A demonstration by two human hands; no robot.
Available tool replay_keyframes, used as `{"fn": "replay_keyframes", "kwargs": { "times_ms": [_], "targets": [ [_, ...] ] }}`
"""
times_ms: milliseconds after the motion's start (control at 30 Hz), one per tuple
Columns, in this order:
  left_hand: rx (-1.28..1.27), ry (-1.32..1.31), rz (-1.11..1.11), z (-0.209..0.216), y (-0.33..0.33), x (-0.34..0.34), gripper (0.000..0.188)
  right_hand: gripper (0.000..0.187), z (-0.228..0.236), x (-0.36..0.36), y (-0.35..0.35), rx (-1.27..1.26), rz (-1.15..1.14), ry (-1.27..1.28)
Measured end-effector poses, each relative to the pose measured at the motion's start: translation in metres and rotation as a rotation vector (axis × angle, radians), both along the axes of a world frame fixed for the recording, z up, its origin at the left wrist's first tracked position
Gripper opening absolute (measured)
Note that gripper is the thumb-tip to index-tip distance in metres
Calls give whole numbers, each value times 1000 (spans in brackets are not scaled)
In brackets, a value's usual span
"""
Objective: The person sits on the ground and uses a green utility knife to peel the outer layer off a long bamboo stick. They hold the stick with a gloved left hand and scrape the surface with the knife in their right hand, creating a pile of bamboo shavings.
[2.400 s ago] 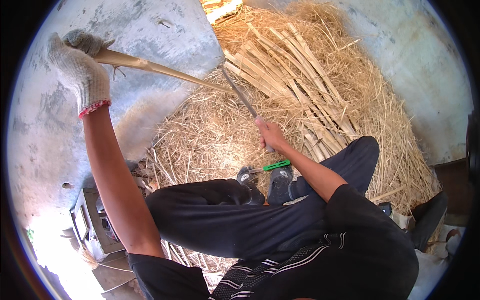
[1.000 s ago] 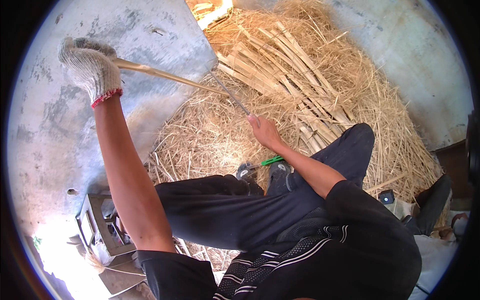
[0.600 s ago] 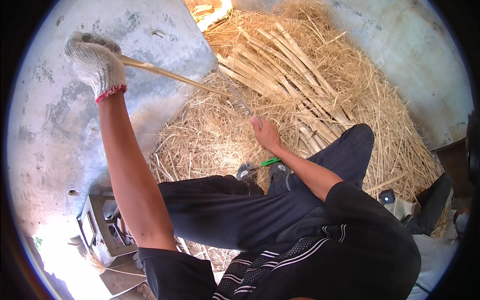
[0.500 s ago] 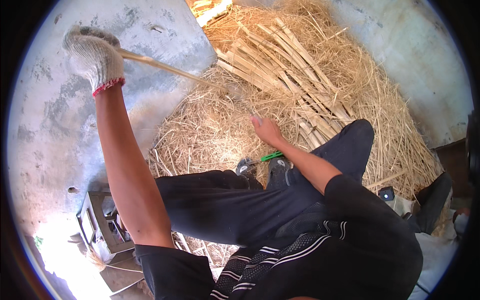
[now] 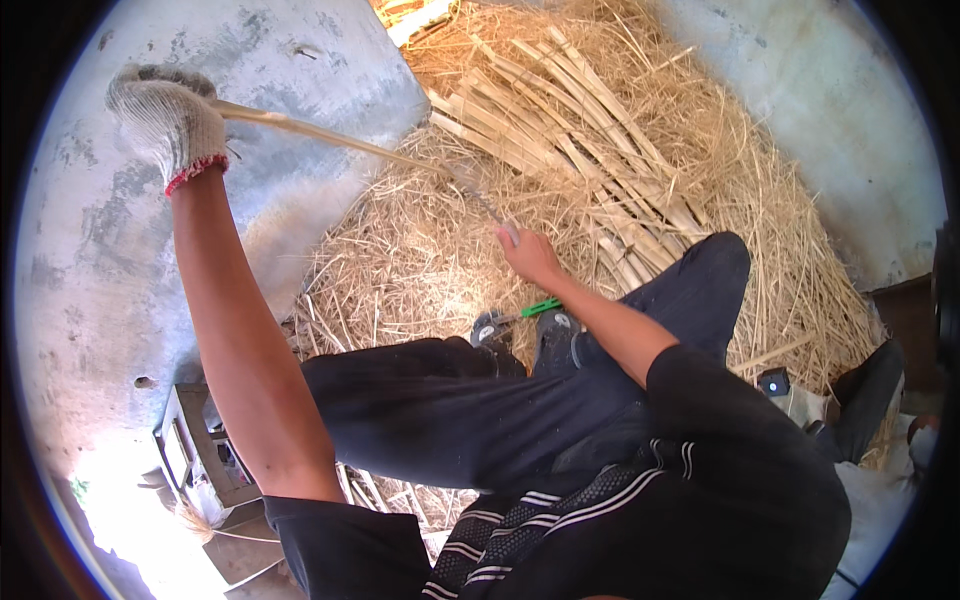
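Note:
In a white knitted glove with a red cuff, my left hand (image 5: pixel 170 120) is closed round one end of a long bamboo strip (image 5: pixel 320 131), far out at the upper left. The strip slants down to the right, over the pile of shavings. My bare right hand (image 5: pixel 529 255) grips the pale handle of a knife (image 5: pixel 487 207) near the middle. Its thin grey blade points up and left, and appears to meet the strip's right end; the exact contact is blurred against the shavings.
Thin bamboo shavings (image 5: pixel 400 250) heap in the corner, with a bundle of split bamboo strips (image 5: pixel 590 130) on them. A green-handled tool (image 5: pixel 541 307) lies by my shoes (image 5: pixel 555 340). At the lower left stands a small wooden frame (image 5: pixel 205 450). Pale walls (image 5: pixel 820 120) rise around.
My left hand has moved a little further left and slightly down with the bamboo strip. The knife blade shows more clearly; my right hand has barely shifted.

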State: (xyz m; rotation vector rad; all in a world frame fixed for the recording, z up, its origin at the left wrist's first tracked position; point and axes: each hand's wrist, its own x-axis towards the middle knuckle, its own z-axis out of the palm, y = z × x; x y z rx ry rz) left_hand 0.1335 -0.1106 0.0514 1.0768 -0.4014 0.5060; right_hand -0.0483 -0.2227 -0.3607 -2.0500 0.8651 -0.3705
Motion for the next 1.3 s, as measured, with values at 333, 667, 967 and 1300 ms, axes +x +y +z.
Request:
{"fn": "replay_keyframes", "kwargs": {
  "times_ms": [333,667,967,1300],
  "targets": [
    [19,-56,23,-4,9,2,22,58,27,10,-30,827,-45,41],
    [-26,-27,-63,6,1,6,23,62,-32,11,-24,28,-80,182],
    [-11,-5,-138,2,0,13,27,58,53,4,-36,267,-9,-46],
    [-51,-28,-249,10,-25,41,23,60,-64,15,-61,9,-83,110]
  ]
}}
